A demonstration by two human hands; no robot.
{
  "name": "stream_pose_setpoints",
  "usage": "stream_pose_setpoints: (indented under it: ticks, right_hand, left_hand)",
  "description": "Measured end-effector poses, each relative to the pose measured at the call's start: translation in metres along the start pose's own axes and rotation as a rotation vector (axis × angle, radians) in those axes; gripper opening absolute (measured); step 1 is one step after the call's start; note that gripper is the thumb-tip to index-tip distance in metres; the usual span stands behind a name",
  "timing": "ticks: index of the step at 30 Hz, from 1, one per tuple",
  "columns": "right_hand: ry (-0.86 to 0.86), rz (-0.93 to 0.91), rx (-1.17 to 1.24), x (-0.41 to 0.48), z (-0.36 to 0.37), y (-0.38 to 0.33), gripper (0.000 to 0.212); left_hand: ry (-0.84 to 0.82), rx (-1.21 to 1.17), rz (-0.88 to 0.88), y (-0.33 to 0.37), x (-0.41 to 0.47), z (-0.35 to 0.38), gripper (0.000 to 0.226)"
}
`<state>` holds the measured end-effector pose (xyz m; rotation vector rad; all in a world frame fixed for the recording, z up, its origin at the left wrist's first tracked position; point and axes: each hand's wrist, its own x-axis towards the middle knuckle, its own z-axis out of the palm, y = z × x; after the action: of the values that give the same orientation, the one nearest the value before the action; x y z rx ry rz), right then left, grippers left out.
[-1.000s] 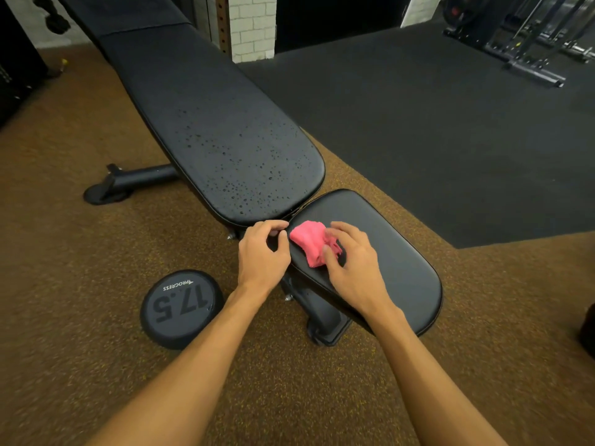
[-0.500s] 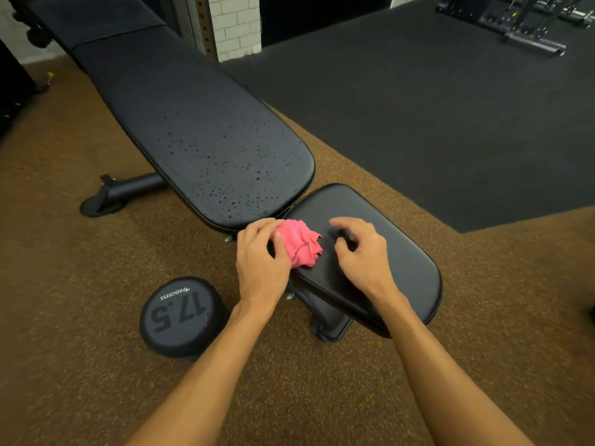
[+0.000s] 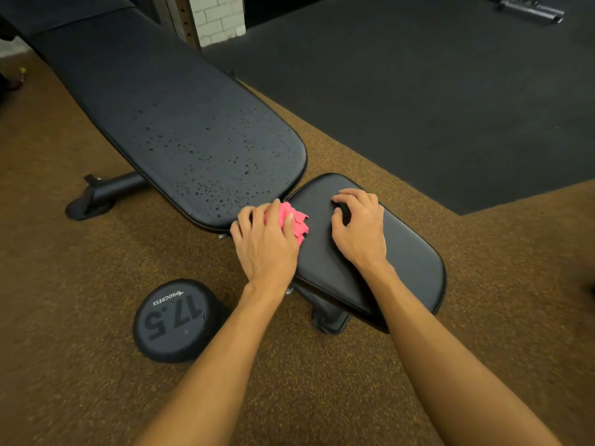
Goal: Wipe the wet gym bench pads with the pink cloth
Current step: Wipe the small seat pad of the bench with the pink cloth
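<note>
The crumpled pink cloth (image 3: 298, 221) lies at the gap between the two black bench pads. My left hand (image 3: 267, 247) covers most of it and grips it, thumb on top. The long back pad (image 3: 193, 130) is speckled with water drops, thickest near its near end. The small seat pad (image 3: 409, 262) looks smooth and free of drops. My right hand (image 3: 360, 231) rests on the seat pad with its fingers bent, fingertips on the vinyl, holding nothing.
A black 17.5 dumbbell (image 3: 174, 320) stands on the brown floor just left of my left forearm. The bench's rear foot (image 3: 93, 197) sticks out at the left. A black rubber mat (image 3: 418, 91) covers the floor behind; a white brick pillar (image 3: 219, 17) stands at the back.
The cloth passed from my right hand to my left hand and slid left toward the back pad's edge. My right hand let go and shifted right on the seat pad.
</note>
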<state>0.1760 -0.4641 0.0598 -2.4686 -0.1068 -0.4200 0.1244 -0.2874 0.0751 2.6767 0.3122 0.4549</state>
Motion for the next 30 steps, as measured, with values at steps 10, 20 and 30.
stream_pose_setpoints:
  ticks: [10,20,30]
  right_hand:
    - [0.030,-0.016,-0.029,0.003,0.003,0.000,0.021]
    - [0.031,-0.007,-0.026,0.003,0.003,-0.002,0.022]
    - [0.028,-0.012,-0.047,-0.001,0.003,-0.003,0.024]
  left_hand:
    - [-0.091,-0.015,-0.024,0.011,-0.002,0.002,0.052]
    - [-0.122,-0.473,-0.285,-0.021,-0.019,-0.009,0.041]
    - [-0.093,-0.600,-0.453,-0.022,-0.049,0.003,0.053]
